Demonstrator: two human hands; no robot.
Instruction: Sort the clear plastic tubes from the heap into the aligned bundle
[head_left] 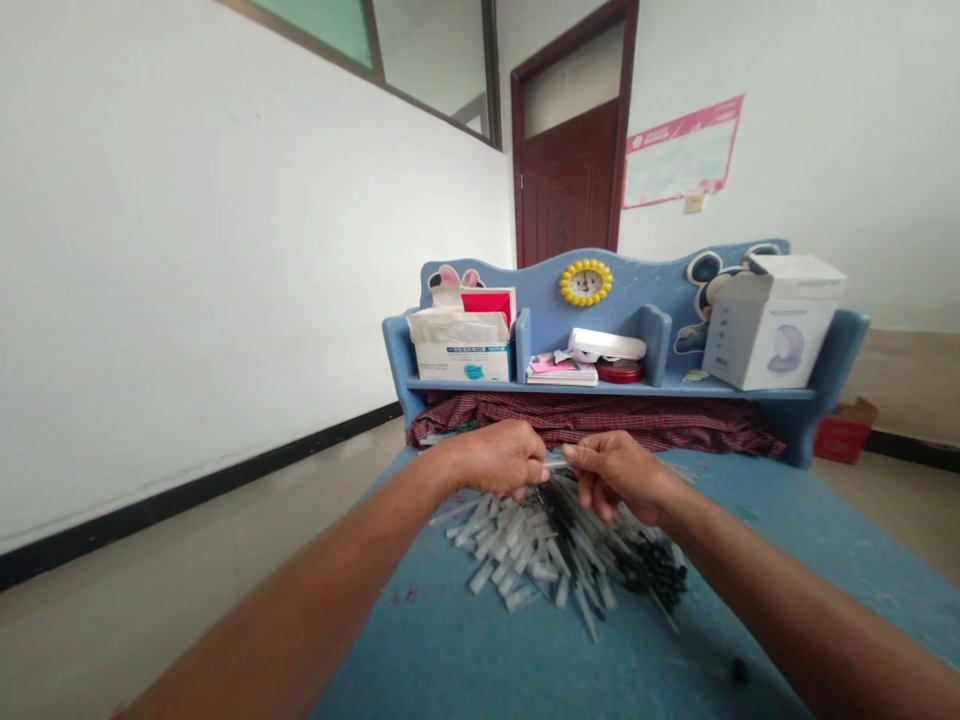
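Between my two hands, above the pile, is a thin pale stick-like piece point(555, 464), perhaps a pen part. My left hand point(504, 457) is closed around its left end. The thumb and fingers of my right hand point(613, 472) pinch the other end. Directly below lies a heap of translucent whitish tubes point(517, 550), fanned out toward me. Long dark slender pieces point(576, 530) run through the middle of the heap. Small black caps point(667, 575) cluster on its right side. My fingers hide the far part of the pile.
The blue table point(420, 620) has a raised shelf point(675, 392) at its back. On it stand a mask box point(465, 360), papers point(562, 372) and a white carton point(772, 325). Checked cloth point(600, 420) is bunched beneath. One dark loose piece point(739, 670) lies near the front right.
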